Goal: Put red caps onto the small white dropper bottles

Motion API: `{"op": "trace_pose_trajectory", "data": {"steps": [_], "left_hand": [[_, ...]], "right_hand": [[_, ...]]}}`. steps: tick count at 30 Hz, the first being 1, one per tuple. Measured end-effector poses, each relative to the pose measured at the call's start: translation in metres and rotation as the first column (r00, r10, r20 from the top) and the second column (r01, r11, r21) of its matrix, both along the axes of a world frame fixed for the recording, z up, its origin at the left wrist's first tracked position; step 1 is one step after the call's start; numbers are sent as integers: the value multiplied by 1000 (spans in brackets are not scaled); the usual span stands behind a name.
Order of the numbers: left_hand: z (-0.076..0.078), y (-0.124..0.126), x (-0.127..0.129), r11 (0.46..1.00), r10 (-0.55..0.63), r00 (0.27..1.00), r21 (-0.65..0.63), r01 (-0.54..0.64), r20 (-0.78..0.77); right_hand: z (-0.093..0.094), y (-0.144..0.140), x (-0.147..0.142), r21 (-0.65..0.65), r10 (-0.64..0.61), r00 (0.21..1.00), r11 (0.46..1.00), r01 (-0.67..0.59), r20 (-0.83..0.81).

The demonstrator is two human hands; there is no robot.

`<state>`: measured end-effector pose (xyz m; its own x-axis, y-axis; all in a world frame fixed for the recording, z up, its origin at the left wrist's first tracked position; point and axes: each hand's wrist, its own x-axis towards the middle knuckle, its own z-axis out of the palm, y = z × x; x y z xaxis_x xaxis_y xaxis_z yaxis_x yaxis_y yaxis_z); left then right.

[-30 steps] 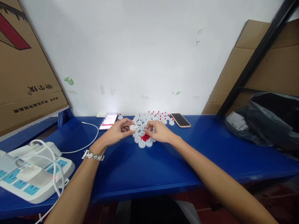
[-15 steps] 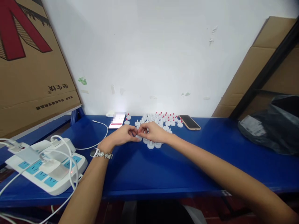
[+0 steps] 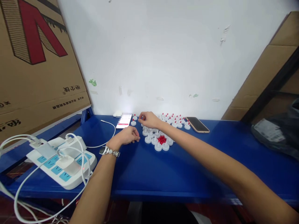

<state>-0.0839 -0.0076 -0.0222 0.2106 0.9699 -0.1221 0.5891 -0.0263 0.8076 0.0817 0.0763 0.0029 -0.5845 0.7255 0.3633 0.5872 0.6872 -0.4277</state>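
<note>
On the table point(image 3: 187, 168), caps point(image 3: 161, 137) lie between two phones point(image 3: 123, 120), power strip point(image 3: 63, 161) far left.

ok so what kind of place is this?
Likely a small workshop or storeroom bench for hand assembly, not a home desk. A blue table holds rows of small white caps with red tips, cardboard cartons lean on the wall, and a loaded power strip sits nearby.

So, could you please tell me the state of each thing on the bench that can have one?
Left hand: loosely curled, resting on the blue bench.
Right hand: fingertips pinched at the back caps; what they hold is too small to tell.
White caps: upright, ringed around loose red tips.
Capped pieces: upright, red tips on.
Lit phone: screen on, cable plugged in.
Dark phone: screen off.
Power strip: chargers plugged in.
</note>
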Motion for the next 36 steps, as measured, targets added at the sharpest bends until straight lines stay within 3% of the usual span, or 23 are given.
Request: {"op": "trace_pose_trajectory", "data": {"steps": [6,10,13,15,16,18,21,23,30,32,36], "left_hand": [[-8,5,-9,987,130,986,104,-119,-108],[-9,7,-8,959,212,966,220,-177,-147],[-6,5,0,826,366,919,505,-249,-145],[-4,3,9,731,402,911,631,-259,-91],[-2,2,15,711,382,922,656,-252,-59],[2,-1,29,723,270,963,661,-199,-6],[7,-7,50,767,37,999,641,-43,22],[10,-13,63,762,-59,998,647,22,35],[12,-23,81,673,-137,990,732,104,-14],[11,-22,81,695,-134,991,715,81,18],[10,-17,83,792,-176,966,610,24,190]], "right_hand": [[-7,28,-51,28,-58,979,998,54,198],[-3,23,-47,6,-48,992,999,48,114],[2,9,-25,-102,-40,988,994,25,-147],[3,-3,-5,-223,-59,947,975,-13,-315],[3,-11,5,-279,-69,919,959,-46,-389],[1,-26,26,-333,-80,868,938,-101,-490],[-2,-51,54,-262,-97,870,964,-37,-483],[-4,-65,69,-181,-121,896,982,47,-428],[-12,-85,86,-182,-184,880,977,114,-438],[-11,-86,85,-157,-184,876,980,126,-446],[-8,-88,83,-86,-180,870,984,158,-458]]}}
